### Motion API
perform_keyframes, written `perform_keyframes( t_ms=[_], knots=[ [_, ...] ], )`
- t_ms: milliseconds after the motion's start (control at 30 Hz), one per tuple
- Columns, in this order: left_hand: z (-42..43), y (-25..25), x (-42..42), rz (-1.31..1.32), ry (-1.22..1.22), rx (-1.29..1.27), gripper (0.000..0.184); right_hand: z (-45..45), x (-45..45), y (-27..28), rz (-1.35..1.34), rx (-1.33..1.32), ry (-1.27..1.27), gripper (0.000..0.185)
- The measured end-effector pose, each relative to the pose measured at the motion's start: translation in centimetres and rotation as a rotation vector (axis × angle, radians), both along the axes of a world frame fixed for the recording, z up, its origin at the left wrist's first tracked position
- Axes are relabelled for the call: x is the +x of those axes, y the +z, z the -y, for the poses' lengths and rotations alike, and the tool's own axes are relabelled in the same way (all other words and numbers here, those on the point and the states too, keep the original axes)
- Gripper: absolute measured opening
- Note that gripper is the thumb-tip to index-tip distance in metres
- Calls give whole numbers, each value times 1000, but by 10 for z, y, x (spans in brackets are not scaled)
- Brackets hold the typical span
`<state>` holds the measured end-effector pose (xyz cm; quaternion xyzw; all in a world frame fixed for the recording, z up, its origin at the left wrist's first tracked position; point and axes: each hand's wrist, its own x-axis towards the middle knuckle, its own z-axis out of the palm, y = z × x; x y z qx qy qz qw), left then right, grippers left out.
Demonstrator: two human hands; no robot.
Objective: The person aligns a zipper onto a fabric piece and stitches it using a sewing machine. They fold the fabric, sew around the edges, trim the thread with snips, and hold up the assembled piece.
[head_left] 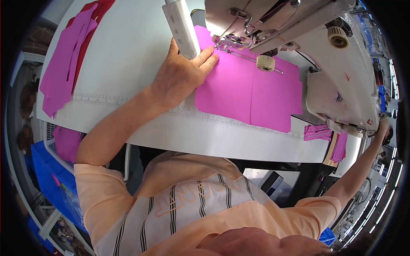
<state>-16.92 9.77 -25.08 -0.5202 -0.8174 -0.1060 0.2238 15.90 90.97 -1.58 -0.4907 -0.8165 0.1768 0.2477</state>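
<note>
My left hand lies on the upper left edge of a bright pink panel, its fingers stretched out close to the presser foot of a sewing machine. The panel lies flat on the white table, with a line down its middle and a slim metal-coloured strip, perhaps a zipper, near its upper part. Off at the far right end of the machine is my right hand, next to a dark round part that looks like the handwheel. Its fingers are too small and hidden to make out.
Pink pieces overlap red ones at the table's left. A white box with buttons stands above my left hand. Small pink strips lie at the right front. A ruler scale runs along the table; a blue bin sits below.
</note>
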Motion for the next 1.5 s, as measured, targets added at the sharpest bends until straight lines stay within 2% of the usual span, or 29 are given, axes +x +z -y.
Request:
perform_keyframes(
  t_ms=[300,400,500,600,700,800,900,1000,1200,1300,1400,1500],
  knots=[
    [2,-2,-3,-26,-32,37,37,4,0,-2,-6,58,-36,59],
    [2,2,-4,-26,-41,25,38,10,0,-4,-70,-1,-38,60],
    [2,-1,-4,-19,-43,40,38,5,1,-1,21,84,-26,60],
    [2,0,-4,-11,-36,27,39,31,-7,-3,0,109,-62,55],
    [2,1,-4,-19,-44,56,39,37,-6,-6,-104,-10,40,48],
    [0,-4,-5,-17,-30,61,39,37,-5,-7,-132,11,36,41],
    [0,-3,-6,87,-53,77,30,36,-4,-5,-121,-42,58,38],
    [0,-5,-7,38,-49,84,29,43,-7,-6,-161,-66,30,41],
    [-1,-5,-8,21,-45,74,30,-35,17,1,38,45,17,51],
    [-3,-8,-9,53,-50,86,30,29,-4,-2,-1,-40,11,51],
    [-2,-5,-8,49,-54,58,31,54,-12,-5,-96,-204,95,54],
    [-3,-6,-7,107,-56,85,31,66,-12,-3,-121,-309,-43,56]
  ],
)
